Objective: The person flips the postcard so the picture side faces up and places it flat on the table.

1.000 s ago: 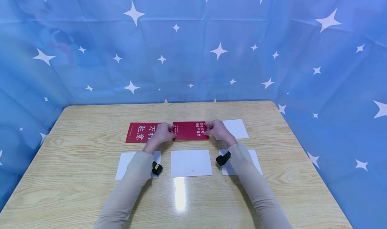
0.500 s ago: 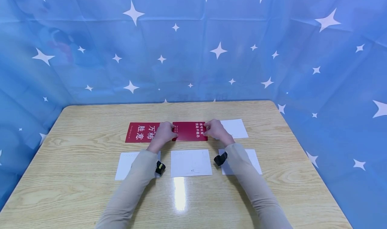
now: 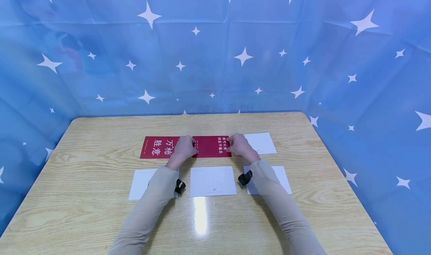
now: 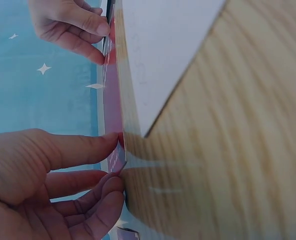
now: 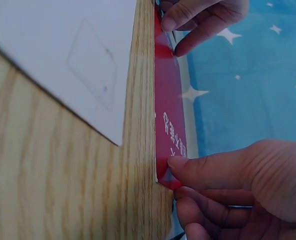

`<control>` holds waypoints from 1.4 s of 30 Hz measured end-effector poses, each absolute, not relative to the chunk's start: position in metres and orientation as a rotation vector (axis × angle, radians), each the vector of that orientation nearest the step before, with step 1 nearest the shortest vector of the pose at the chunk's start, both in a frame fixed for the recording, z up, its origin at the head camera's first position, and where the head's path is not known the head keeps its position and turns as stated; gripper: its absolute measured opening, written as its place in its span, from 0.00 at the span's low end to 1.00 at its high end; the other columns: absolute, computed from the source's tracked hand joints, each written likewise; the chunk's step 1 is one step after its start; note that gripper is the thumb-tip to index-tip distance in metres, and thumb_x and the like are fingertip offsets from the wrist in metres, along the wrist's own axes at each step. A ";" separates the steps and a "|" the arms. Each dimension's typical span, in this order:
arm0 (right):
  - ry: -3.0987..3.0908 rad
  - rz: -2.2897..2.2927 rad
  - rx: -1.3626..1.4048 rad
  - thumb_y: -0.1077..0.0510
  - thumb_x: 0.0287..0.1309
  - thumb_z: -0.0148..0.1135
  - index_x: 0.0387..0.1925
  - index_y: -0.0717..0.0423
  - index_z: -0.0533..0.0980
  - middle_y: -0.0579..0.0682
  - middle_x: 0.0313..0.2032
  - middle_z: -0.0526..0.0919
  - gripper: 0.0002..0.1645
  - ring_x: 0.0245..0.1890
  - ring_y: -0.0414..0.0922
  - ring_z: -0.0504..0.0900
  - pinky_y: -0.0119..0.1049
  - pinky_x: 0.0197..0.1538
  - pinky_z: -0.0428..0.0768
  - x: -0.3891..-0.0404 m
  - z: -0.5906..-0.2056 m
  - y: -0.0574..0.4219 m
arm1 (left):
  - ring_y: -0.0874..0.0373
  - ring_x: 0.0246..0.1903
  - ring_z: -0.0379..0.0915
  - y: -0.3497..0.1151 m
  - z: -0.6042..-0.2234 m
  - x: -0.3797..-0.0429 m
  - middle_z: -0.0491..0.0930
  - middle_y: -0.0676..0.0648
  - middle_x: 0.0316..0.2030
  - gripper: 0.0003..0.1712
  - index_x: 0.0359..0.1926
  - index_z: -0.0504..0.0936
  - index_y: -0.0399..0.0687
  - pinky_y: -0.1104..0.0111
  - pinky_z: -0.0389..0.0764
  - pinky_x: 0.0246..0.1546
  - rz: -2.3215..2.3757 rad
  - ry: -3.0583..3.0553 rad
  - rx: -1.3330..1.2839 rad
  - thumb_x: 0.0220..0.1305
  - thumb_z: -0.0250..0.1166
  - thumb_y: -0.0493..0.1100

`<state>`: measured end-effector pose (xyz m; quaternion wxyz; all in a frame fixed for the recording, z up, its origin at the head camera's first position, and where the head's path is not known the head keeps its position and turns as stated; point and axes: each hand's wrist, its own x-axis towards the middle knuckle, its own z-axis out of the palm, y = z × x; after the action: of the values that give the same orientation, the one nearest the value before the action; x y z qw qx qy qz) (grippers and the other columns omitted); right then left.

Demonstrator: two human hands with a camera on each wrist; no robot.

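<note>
A red postcard with white characters (image 3: 209, 146) lies level at the back middle, flat on the table or very close to it. At its left end my left hand (image 3: 184, 147) pinches the edge; the thumb (image 4: 95, 149) and fingers meet there in the left wrist view. My right hand (image 3: 241, 146) holds the opposite end, its thumb (image 5: 203, 170) on the printed face and the other fingers at the edge. Left of it, partly behind my left hand, is another red postcard (image 3: 151, 148). A white card (image 3: 262, 143) lies beside my right hand, partly covered.
In the front row are three white cards: a left one (image 3: 137, 184) and a right one (image 3: 283, 176) partly under the forearms, and a middle one (image 3: 213, 182) in full view. A blue star-patterned cloth (image 3: 208, 79) hangs behind the wooden table (image 3: 80, 195).
The red postcard between my hands has shifted very slightly to the left and toward me. Both hands keep their hold; the other cards stay put.
</note>
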<state>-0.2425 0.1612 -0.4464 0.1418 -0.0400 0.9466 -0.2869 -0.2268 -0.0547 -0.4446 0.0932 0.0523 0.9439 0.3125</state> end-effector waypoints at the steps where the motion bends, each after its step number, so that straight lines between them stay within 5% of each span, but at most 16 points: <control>1: 2.734 -0.830 -0.126 0.66 0.51 0.67 0.56 0.67 0.72 0.58 0.42 0.81 0.29 0.34 0.47 0.75 0.34 0.36 0.74 -0.242 -0.446 0.163 | 0.54 0.25 0.70 -0.054 -0.445 -0.227 0.80 0.41 0.31 0.14 0.39 0.83 0.33 0.69 0.72 0.23 0.925 2.799 0.158 0.50 0.70 0.35; 10: 2.790 -1.048 -0.228 0.64 0.53 0.66 0.53 0.67 0.75 0.55 0.32 0.80 0.24 0.31 0.47 0.75 0.36 0.32 0.74 -0.242 -0.447 0.190 | 0.47 0.42 0.76 -0.042 -0.447 -0.230 0.79 0.36 0.47 0.22 0.51 0.79 0.32 0.58 0.79 0.42 1.023 2.805 0.239 0.54 0.68 0.35; 19: 2.808 -1.110 -0.111 0.63 0.54 0.65 0.55 0.67 0.72 0.60 0.39 0.79 0.26 0.40 0.52 0.77 0.43 0.44 0.76 -0.241 -0.439 0.223 | 0.56 0.23 0.68 -0.013 -0.442 -0.241 0.77 0.43 0.26 0.18 0.48 0.80 0.34 0.70 0.70 0.27 1.244 2.741 0.247 0.56 0.67 0.36; 25: 2.815 -1.138 -0.098 0.63 0.55 0.64 0.56 0.68 0.71 0.63 0.44 0.78 0.27 0.42 0.54 0.75 0.43 0.43 0.75 -0.238 -0.437 0.246 | 0.54 0.32 0.73 0.011 -0.439 -0.246 0.80 0.41 0.34 0.17 0.46 0.81 0.34 0.67 0.77 0.36 1.335 2.690 0.306 0.56 0.67 0.37; 33: 2.812 -1.128 -0.042 0.63 0.56 0.63 0.58 0.68 0.69 0.65 0.47 0.75 0.28 0.45 0.55 0.73 0.44 0.44 0.74 -0.233 -0.437 0.275 | 0.54 0.30 0.71 0.042 -0.438 -0.247 0.78 0.39 0.34 0.21 0.49 0.79 0.32 0.67 0.76 0.36 1.396 2.598 0.377 0.54 0.69 0.37; 42: 2.815 -1.142 0.048 0.63 0.56 0.63 0.59 0.68 0.68 0.66 0.52 0.72 0.29 0.50 0.58 0.71 0.47 0.50 0.73 -0.235 -0.444 0.298 | 0.49 0.51 0.71 0.074 -0.446 -0.252 0.74 0.39 0.53 0.28 0.56 0.74 0.33 0.61 0.74 0.52 1.284 2.624 0.404 0.56 0.68 0.39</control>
<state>-0.2352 0.2978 -0.4440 0.0516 0.0158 0.9253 -0.3755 -0.2516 0.0740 -0.4455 0.0963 0.1364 0.8856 0.4333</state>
